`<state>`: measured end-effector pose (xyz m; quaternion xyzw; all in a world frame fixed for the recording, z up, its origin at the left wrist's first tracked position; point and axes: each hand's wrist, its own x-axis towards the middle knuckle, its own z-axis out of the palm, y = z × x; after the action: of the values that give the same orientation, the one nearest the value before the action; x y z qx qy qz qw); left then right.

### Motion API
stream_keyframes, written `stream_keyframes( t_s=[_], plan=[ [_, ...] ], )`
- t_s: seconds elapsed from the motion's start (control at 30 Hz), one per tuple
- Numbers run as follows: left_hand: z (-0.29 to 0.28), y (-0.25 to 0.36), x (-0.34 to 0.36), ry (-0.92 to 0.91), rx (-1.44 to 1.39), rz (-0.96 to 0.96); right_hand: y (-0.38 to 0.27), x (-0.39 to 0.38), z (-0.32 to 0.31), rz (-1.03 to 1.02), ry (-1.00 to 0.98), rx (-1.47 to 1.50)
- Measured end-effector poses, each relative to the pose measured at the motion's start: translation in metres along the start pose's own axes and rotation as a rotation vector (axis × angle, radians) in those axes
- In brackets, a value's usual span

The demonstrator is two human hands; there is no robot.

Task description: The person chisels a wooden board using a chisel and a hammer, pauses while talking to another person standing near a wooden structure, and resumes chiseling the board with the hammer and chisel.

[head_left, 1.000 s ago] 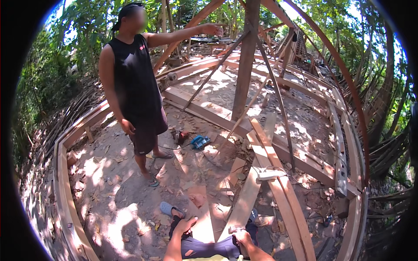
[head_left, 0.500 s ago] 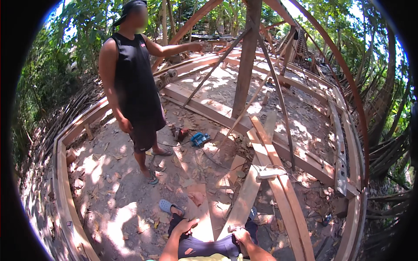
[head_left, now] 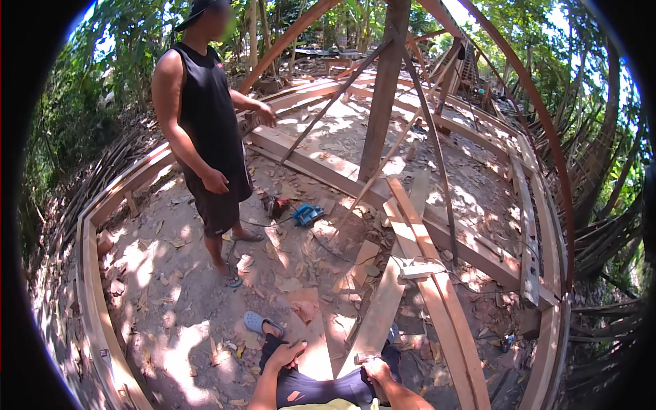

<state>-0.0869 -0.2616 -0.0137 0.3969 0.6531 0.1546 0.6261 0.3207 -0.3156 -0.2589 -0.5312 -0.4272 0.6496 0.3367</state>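
Note:
My left hand rests over my left thigh, fingers curled; whether it holds anything is hard to make out. My right hand grips a small brownish tool, possibly a hammer, near my right thigh. I sit over a board in shorts, one grey clog showing. Beside my right hand, long planks lie crosswise on another board, with a short pale block on top. Farther forward on the dirt are a blue power tool and a red one, with a cord.
A person in black stands front left, inside a timber frame that curves around me. A cross beam, an upright post and slanted braces stand ahead. Trees surround the site.
The other person's outstretched arm has come down to waist height and bent. The view has shifted slightly. My hands stay about where they were.

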Motion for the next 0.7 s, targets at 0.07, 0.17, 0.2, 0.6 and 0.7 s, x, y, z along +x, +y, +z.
stream_keyframes(
  t_s=[0.07, 0.17, 0.2, 0.6, 0.7],
  plan=[
    [-0.002, -0.001, -0.004, 0.031, -0.046, 0.018, 0.012, 0.005, -0.002, -0.113, -0.060, 0.220],
    [-0.003, 0.000, -0.011, 0.052, -0.062, 0.017, 0.003, -0.001, -0.011, 0.151, -0.121, 0.268],
    [-0.004, -0.001, -0.010, 0.051, -0.061, 0.019, -0.002, -0.002, -0.002, 0.150, -0.119, 0.267],
    [-0.010, -0.020, -0.007, 0.086, -0.074, -0.014, -0.124, -0.030, 0.066, 0.406, 0.171, -0.628],
    [0.004, 0.002, 0.006, 0.034, -0.050, 0.020, -0.088, -0.023, 0.035, 0.392, 0.258, -0.544]
  ],
)
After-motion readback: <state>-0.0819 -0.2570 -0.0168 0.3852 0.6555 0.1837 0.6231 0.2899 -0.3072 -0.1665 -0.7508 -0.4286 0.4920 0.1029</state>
